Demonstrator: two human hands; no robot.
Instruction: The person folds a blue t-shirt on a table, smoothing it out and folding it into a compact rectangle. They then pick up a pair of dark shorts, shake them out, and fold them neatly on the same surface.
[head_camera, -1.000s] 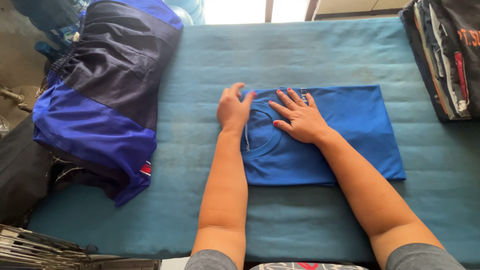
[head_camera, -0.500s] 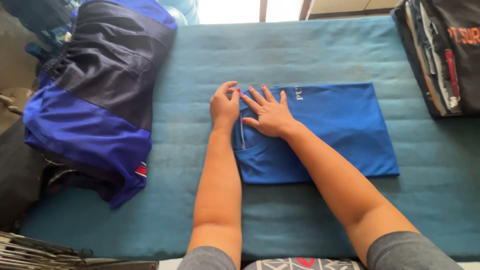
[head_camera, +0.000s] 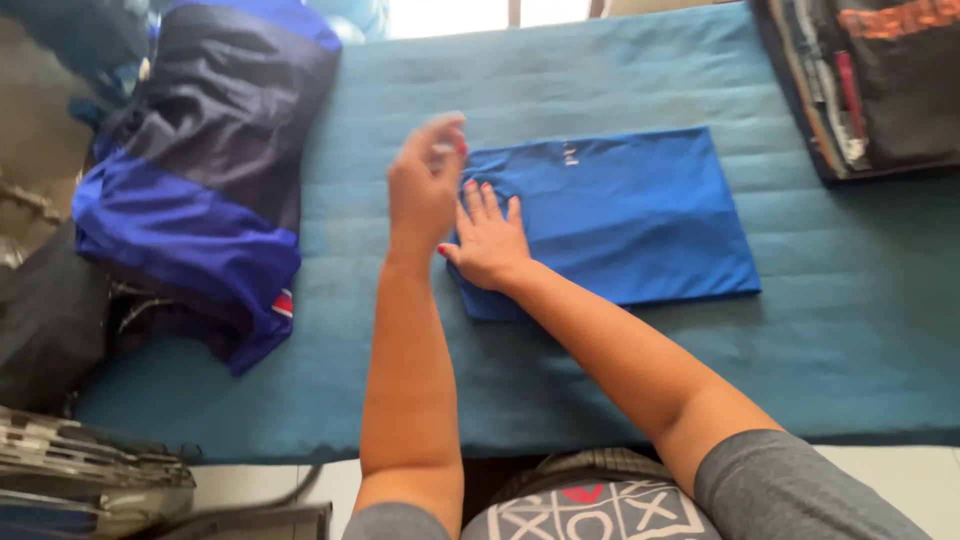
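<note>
A folded blue garment (head_camera: 620, 215) lies flat on the teal padded table (head_camera: 560, 370). My right hand (head_camera: 488, 238) rests palm down on the garment's left end, fingers spread. My left hand (head_camera: 426, 180) is lifted just above the table at the garment's left edge, fingers loosely curled and blurred, holding nothing that I can make out. The two hands overlap in the head view, left in front of right.
A heap of blue and dark clothing (head_camera: 205, 170) lies on the table's left side, spilling over the edge. A stack of folded dark garments (head_camera: 870, 80) sits at the far right corner. Grey items (head_camera: 90, 480) lie below the table's near left corner.
My left hand has lifted off the garment's left edge and risen. My right hand has slid left along the garment to its left end.
</note>
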